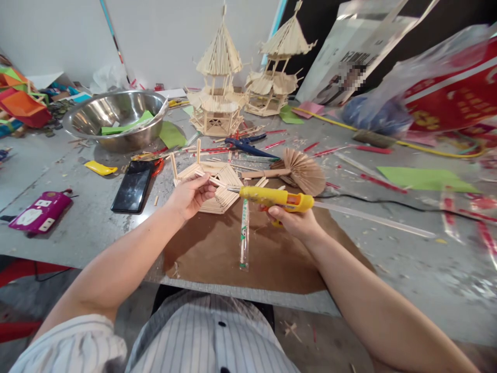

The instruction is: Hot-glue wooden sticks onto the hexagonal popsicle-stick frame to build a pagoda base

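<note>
My right hand [297,220] is wrapped round a yellow hot glue gun [272,197], its nozzle pointing left. A clear glue stick [373,220] juts from the gun's back end. In my left hand [194,194] a short wooden stick [217,181] is pinched, its tip close to the nozzle; whether they touch I cannot tell. Under and behind that hand lies a flat hexagonal base of wooden sticks [223,199], with a few short posts upright at its far left side. A wrapped pair of chopsticks [244,235] lies on the brown sheet [279,264] in front.
Two stick pagodas [217,98] [275,72] stand at the back. Blue pliers [252,146], a folded brown paper fan [301,173] and red wrappers lie ahead. To the left are a steel bowl [116,137], a phone [132,186] and a purple box [41,211]. The gun's black cord [373,197] trails right.
</note>
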